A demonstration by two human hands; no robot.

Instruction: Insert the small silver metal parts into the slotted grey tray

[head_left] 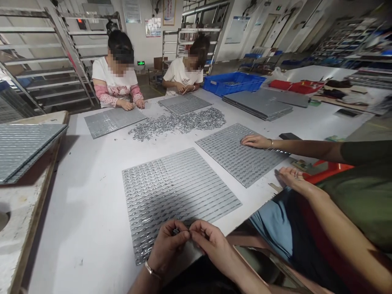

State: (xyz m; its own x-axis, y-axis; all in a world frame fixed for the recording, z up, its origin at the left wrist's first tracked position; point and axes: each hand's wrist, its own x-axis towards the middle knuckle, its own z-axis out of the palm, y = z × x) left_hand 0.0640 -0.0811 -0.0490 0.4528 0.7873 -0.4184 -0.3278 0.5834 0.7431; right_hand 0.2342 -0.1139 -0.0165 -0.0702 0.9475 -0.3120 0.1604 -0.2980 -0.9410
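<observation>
My left hand, with a bangle at the wrist, is curled shut over the near edge of a grey grooved board. Small shiny metal pieces show between its thumb and fingers. Against its fingertips, my right hand is closed in a pinch; whatever it grips is too small or hidden to make out. The board lies flat on the white table, with rows of small shiny pieces set along its grooves, mostly on the left and near sides. Toward the right, the grooves look bare.
A pile of small metal pieces lies mid-table. To my right a co-worker's hand rests on another grooved board. Two people sit opposite at boards. A blue crate and stacked grey boards stand at the back right.
</observation>
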